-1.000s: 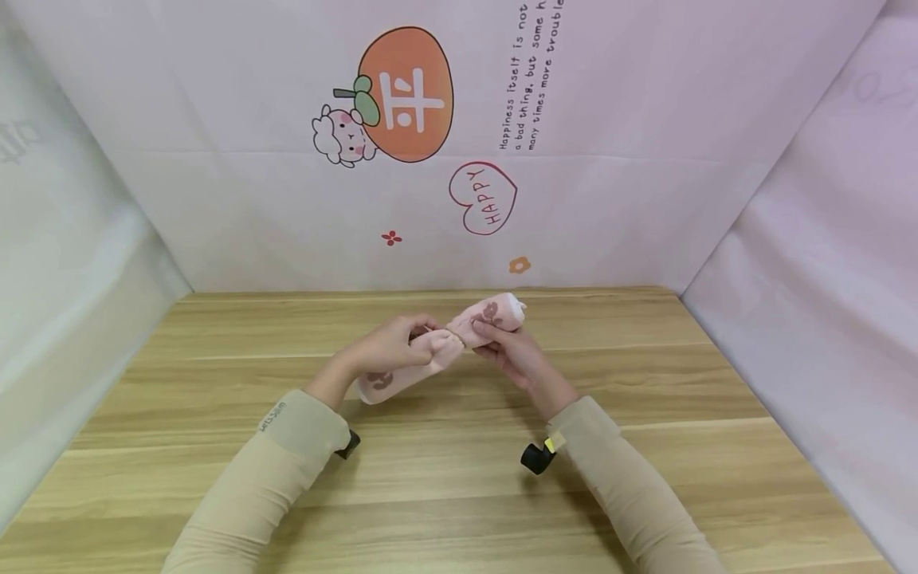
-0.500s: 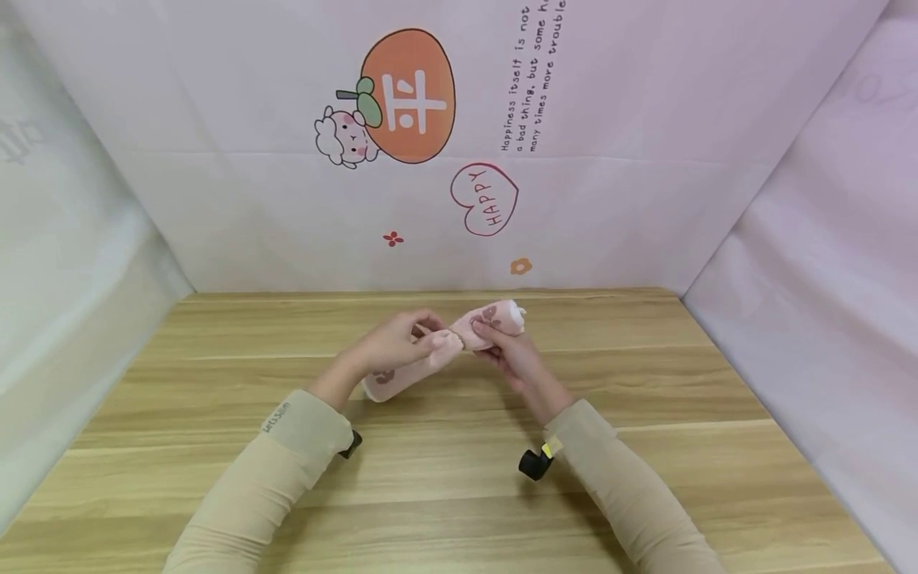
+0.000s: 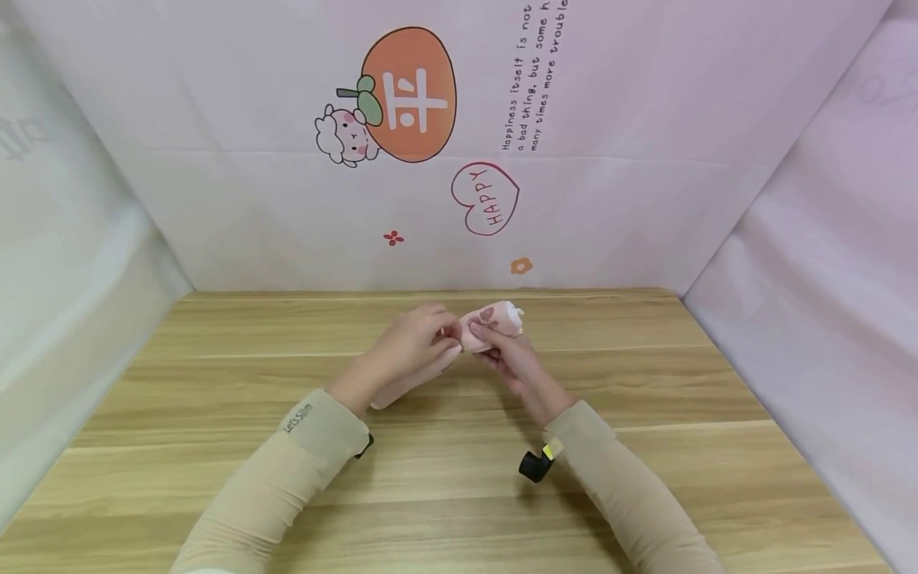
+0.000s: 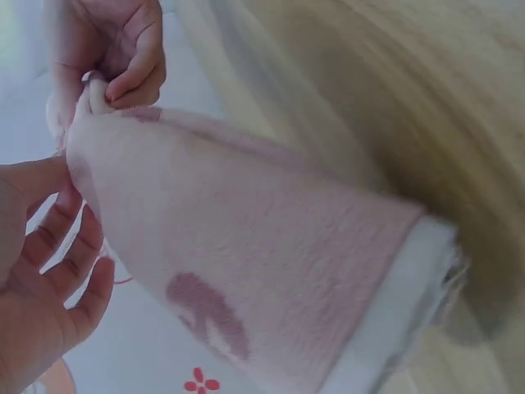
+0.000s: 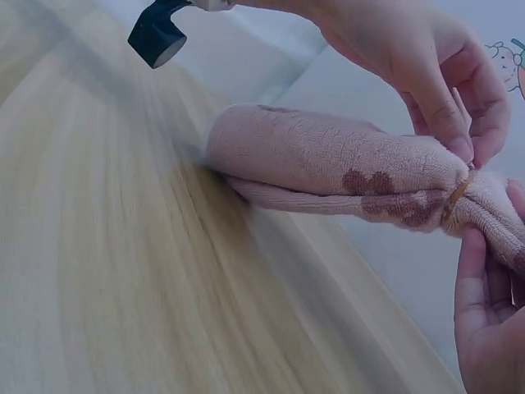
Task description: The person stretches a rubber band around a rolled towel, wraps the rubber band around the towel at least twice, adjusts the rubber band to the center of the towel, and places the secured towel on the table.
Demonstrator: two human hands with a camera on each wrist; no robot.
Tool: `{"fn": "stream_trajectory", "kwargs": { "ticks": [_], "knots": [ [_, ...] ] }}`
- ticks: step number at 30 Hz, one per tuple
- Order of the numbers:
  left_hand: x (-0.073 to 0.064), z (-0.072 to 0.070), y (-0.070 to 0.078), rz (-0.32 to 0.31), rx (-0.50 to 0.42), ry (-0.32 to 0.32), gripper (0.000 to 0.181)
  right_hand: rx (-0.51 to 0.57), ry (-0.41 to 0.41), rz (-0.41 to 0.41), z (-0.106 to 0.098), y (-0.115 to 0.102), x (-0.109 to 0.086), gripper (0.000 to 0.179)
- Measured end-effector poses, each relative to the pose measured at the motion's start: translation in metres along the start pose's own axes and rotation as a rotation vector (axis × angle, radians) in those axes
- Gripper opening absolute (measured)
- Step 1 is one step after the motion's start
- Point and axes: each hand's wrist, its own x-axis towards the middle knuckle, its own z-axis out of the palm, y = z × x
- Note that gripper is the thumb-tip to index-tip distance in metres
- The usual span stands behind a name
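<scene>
A pink towel [image 5: 320, 160] with darker patches is rolled up and cinched at its middle by a thin tan band [image 5: 458, 201], which looks like a rubber band. My left hand [image 3: 416, 343] pinches at the top of the band with thumb and forefinger, seen best in the right wrist view. The right half of the towel is gripped by my right hand [image 3: 519, 363], thumb on top. Seen from the left wrist, the towel's loose end with a white edge spreads toward the camera. Behind my left hand and forearm, part of the left half is hidden in the head view.
The wood-grain table [image 3: 459, 494] runs up to a white printed backdrop [image 3: 287, 231]. White cloth walls [image 3: 810, 303] stand at both sides. A black wrist camera [image 3: 534, 466] hangs by the right sleeve, another by the left.
My left hand has shifted right along the towel to the band, its fingers now closing there. The right hand and its end of the towel have dipped slightly.
</scene>
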Motion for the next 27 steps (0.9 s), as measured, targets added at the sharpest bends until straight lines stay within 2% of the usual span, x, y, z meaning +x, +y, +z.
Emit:
{"fn": "stream_trajectory", "kwargs": {
  "ticks": [4, 7, 11, 14, 16, 22, 27],
  "knots": [
    [0.001, -0.004, 0.000, 0.050, -0.011, -0.007, 0.005, 0.008, -0.026, 0.000, 0.001, -0.005, -0.002, 0.014],
    [0.002, -0.007, 0.001, 0.085, 0.017, -0.025, 0.005, 0.001, -0.037, 0.005, 0.001, -0.007, -0.002, 0.015],
    [0.003, -0.009, 0.003, 0.148, 0.136, -0.062, 0.007, -0.011, -0.055, 0.014, 0.000, -0.007, -0.004, 0.018],
    [0.004, -0.012, 0.006, 0.173, 0.235, -0.093, 0.011, -0.013, -0.066, 0.013, 0.000, -0.007, -0.005, 0.018],
    [0.005, -0.013, 0.009, 0.160, 0.272, -0.124, 0.011, -0.015, -0.067, 0.011, 0.000, -0.007, -0.005, 0.017],
    [0.004, -0.013, 0.015, 0.047, 0.313, -0.251, 0.001, -0.034, -0.052, 0.021, 0.001, -0.007, -0.004, 0.015],
    [-0.002, -0.009, 0.014, 0.036, 0.350, -0.244, 0.005, -0.043, -0.053, 0.021, -0.001, -0.005, -0.001, 0.016]
  ]
}}
